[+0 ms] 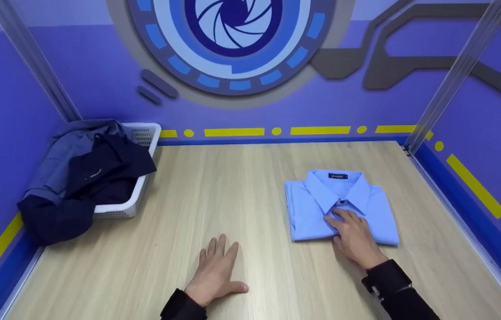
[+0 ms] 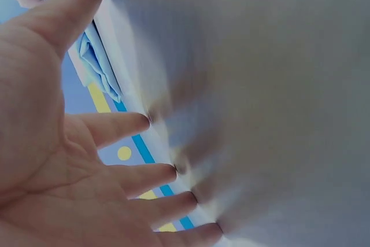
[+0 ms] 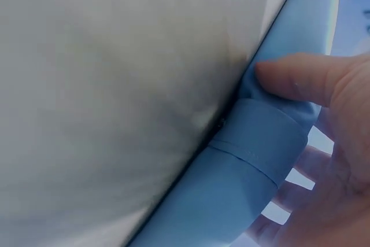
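Observation:
A light blue collared shirt (image 1: 312, 222) lies folded on the table, its collar toward the back wall. My right hand (image 1: 356, 238) rests on the shirt front just below the collar, with thumb and fingers set apart. In the right wrist view the thumb (image 3: 295, 76) presses into the blue cloth (image 3: 225, 195) near the shirt's edge, and the other fingers are partly hidden behind it. My left hand (image 1: 215, 275) is spread over the wooden tabletop with nothing held. Its fingertips (image 2: 136, 122) touch the table surface in the left wrist view.
At the back left stands a white plastic basket (image 1: 133, 206) heaped with dark navy and grey-blue clothes (image 1: 104, 169), some hanging over its side. The wooden table (image 1: 215, 191) is bordered by purple-blue walls (image 1: 99, 80) with metal posts (image 1: 459, 71) at the corners.

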`<state>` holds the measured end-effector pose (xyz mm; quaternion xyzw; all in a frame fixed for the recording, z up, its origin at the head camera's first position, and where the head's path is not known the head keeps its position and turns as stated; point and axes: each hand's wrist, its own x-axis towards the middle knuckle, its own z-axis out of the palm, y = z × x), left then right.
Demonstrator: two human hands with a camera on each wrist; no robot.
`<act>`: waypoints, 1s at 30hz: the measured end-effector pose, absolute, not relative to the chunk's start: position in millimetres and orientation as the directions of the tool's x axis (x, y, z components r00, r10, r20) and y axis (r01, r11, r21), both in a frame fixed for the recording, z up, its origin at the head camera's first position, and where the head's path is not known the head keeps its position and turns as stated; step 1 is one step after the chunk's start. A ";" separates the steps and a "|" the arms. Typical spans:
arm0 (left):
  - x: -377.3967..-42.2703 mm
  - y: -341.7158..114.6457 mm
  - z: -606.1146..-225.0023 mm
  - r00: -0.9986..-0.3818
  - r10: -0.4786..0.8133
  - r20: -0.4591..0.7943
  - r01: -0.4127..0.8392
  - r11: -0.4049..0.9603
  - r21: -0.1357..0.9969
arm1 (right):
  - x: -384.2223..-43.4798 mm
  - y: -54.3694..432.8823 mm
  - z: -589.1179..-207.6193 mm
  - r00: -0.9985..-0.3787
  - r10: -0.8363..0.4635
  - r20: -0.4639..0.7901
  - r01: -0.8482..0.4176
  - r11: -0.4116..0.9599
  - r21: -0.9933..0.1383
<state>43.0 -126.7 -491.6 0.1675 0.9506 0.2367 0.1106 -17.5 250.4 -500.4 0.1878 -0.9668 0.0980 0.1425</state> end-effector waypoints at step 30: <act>32.1 -138.2 -493.5 -0.933 0.318 -0.167 0.200 0.846 0.494 | -124.9 330.6 -496.3 -0.951 -0.185 0.249 -0.241 0.947 -0.214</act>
